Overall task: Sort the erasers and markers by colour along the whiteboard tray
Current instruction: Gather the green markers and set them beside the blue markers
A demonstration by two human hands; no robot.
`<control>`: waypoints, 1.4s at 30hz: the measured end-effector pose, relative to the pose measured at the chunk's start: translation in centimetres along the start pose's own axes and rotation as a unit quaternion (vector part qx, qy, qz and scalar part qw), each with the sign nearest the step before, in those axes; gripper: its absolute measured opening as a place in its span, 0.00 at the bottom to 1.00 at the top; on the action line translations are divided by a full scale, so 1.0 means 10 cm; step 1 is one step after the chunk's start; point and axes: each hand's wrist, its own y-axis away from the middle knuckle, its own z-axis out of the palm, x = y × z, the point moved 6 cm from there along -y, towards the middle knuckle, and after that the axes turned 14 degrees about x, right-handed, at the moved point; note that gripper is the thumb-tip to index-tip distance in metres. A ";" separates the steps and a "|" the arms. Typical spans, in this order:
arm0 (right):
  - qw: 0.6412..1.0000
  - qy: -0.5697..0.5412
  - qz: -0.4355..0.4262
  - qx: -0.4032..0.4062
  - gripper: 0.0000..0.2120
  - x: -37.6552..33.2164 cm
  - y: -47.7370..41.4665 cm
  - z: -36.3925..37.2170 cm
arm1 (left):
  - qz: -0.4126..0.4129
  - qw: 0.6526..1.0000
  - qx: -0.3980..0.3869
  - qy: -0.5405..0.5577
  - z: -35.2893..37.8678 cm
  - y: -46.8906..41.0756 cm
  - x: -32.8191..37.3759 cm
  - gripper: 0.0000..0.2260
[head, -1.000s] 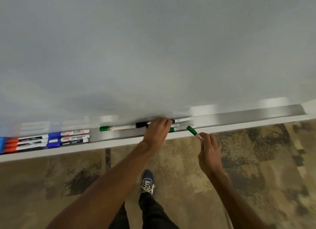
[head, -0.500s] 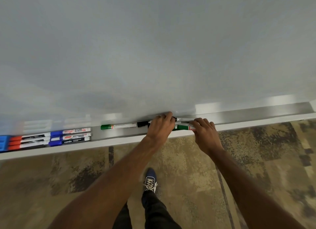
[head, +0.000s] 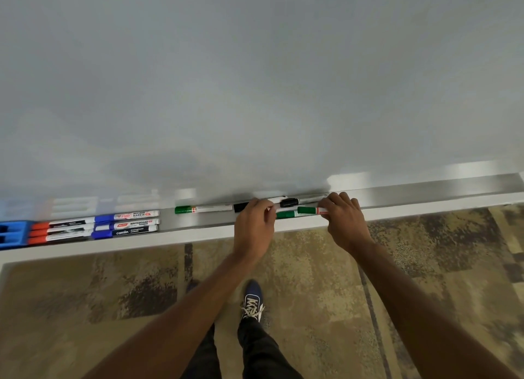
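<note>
A metal whiteboard tray (head: 425, 190) runs below the board. At its far left sit blue erasers (head: 12, 234), then three red-capped markers (head: 61, 230) and three blue-capped markers (head: 126, 224). A lone green marker (head: 202, 209) lies further right. My left hand (head: 253, 223) rests over the tray on black-capped markers (head: 289, 202), fingers curled on them. My right hand (head: 341, 220) grips a green marker (head: 307, 210) lying in the tray, just above another green marker (head: 286, 214).
The whiteboard (head: 255, 81) fills the upper view. The tray's right stretch past my right hand holds nothing I can see. Below are patterned carpet (head: 439, 265) and my shoe (head: 252, 302).
My right hand has brought the green marker from in front of the tray down into it, beside the other green marker. My left hand stayed on the black markers.
</note>
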 end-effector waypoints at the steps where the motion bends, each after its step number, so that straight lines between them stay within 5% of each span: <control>1: 1.000 -0.006 0.002 0.002 0.11 -0.01 0.02 -0.02 | -0.078 0.995 0.002 0.055 -0.03 0.06 -0.05 0.04; 4: 0.999 -0.036 0.014 0.007 0.13 -0.06 0.11 -0.09 | -0.341 0.918 -0.039 0.198 0.00 0.31 -0.25 0.02; 6: 0.997 -0.072 0.025 0.015 0.12 -0.15 0.19 -0.14 | -0.454 0.839 -0.096 0.286 0.07 0.46 -0.26 0.11; 9: 0.990 -0.139 0.030 0.011 0.11 -0.39 0.30 -0.21 | -0.520 0.714 -0.134 0.450 0.12 0.60 -0.15 0.18; 12: 0.980 -0.193 0.021 -0.035 0.08 -0.67 0.37 -0.22 | -0.535 0.652 -0.100 0.527 0.05 0.62 -0.13 0.11; 21: 0.958 -0.282 0.011 -0.058 0.18 -1.29 0.19 -0.22 | -0.507 0.726 -0.032 0.464 -0.45 0.53 -0.44 0.14; 29: 0.934 -0.354 0.038 -0.027 0.15 -1.83 -0.05 -0.13 | -0.511 0.681 0.020 0.525 -0.81 0.38 -0.65 0.11; 37: 0.931 -0.362 -0.050 -0.019 0.13 -2.37 -0.21 -0.08 | -0.511 0.700 0.065 0.495 -1.12 0.22 -1.16 0.06; 39: 0.945 -0.319 -0.077 -0.003 0.11 -2.44 -0.24 -0.02 | -0.518 0.703 0.082 0.481 -1.19 0.19 -1.30 0.06; 42: 0.985 -0.103 -0.130 0.039 0.13 -2.45 -0.30 0.10 | -0.517 0.717 0.112 0.453 -1.34 0.16 -1.51 0.10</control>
